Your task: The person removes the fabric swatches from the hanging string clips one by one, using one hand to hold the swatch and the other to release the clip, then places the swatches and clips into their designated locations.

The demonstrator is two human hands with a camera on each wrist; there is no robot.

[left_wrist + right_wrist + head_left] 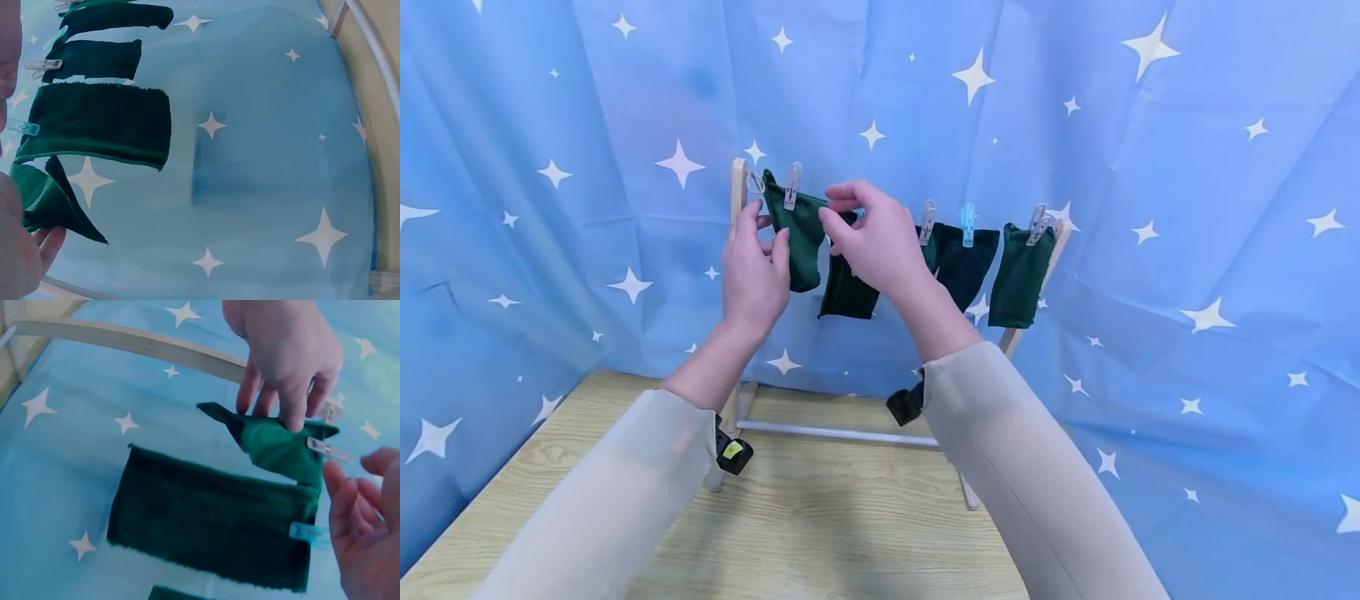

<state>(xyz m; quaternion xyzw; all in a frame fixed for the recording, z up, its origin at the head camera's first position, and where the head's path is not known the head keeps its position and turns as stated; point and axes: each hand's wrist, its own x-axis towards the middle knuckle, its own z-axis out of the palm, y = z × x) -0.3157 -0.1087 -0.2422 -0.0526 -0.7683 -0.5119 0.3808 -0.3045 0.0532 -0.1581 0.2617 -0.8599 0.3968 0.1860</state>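
Cloth: green cloth (pixel 805 242) is hanging at the upper left corner of the wooden rack (pixel 739 187); from my distance I am seeing it bending and folding below its pegged edge.
Clear peg: clear peg (pixel 792 185) is biting the cloth's top edge, a little in from the corner.
Left hand: left hand (pixel 756 279) is pinching the cloth by its left side, thumb in front, fingers behind.
Right hand: right hand (pixel 883 246) is hovering just beside the cloth, fingers loosely bent and the thumb apart from them; I am seeing nothing in its hold.
Blue peg: blue peg (pixel 306 532) is clamping the neighbouring cloth (pixel 212 519); whether the two cloths are touching at their top corners, I am not managing to tell.
Cloth edge: I am favouring a light pinch, easing the fabric sideways rather than down, since a downward tug is risking the peg's bite.
Peg tails: for any adjusting, I am recommending squeezing there, with the left hand bearing the fabric.
Rack feet: they are standing on the table (pixel 820 517), towards its far edge; I am advising small finger motions, as hard pulling is likely rocking everything.
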